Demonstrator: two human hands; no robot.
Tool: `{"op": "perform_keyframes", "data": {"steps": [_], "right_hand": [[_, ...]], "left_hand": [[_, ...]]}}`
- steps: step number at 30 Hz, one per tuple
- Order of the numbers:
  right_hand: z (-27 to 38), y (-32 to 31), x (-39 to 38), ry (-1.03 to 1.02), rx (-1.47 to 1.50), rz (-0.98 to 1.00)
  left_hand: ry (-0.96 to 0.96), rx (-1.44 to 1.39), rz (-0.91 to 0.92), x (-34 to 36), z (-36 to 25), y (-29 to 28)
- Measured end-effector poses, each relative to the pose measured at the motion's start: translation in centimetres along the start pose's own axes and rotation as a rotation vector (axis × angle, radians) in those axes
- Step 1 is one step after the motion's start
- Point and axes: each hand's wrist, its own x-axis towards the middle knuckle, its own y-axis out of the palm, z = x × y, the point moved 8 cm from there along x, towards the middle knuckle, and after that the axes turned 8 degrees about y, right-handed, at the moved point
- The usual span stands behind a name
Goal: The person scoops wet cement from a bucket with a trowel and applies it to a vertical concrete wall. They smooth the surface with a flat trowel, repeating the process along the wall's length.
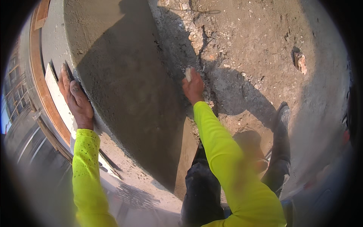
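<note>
Your left hand [77,100] lies flat on the wet cement ledge [124,87], likely soft, easily marred; your right hand [193,87] grips a small pale tool handle [188,74], probably stiff.

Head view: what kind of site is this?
Most likely an outdoor building site. The left hand rests on the edge of a grey, rough cement-rendered wall surface, the right hand holds a small pale tool, and below lies bare dirt ground with rubble and a broken red brick.
</note>
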Motion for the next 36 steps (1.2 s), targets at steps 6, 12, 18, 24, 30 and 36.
{"op": "perform_keyframes", "data": {"steps": [6, 12, 18, 24, 30, 36], "right_hand": [[-3.4, -1.0, -8.0, 0.236, 0.125, 0.313], [4.4, 0.0, 6.3, -0.025, -0.208, 0.476], [0.8, 8.8, 10.0, 0.377, -0.154, 0.959], [-3.9, 9.4, 3.5, 0.523, 0.022, 1.085], [-4.7, 7.4, -2.7, 0.766, 0.238, 1.038], [-7.7, 3.3, -8.9, 0.631, 0.167, 1.130]], "left_hand": [[-0.070, 0.102, 0.040, 0.2, 1.2, -1.8], [-0.029, 0.094, 0.019, 3.3, 0.6, -0.8], [-0.044, 0.052, 0.028, 2.2, 2.2, 2.7], [-0.067, 0.038, 0.036, 2.2, 2.8, 3.5], [-0.057, 0.072, 0.045, 2.7, 1.3, 3.0], [-0.098, 0.081, 0.108, 0.5, 2.2, 2.6]]}}
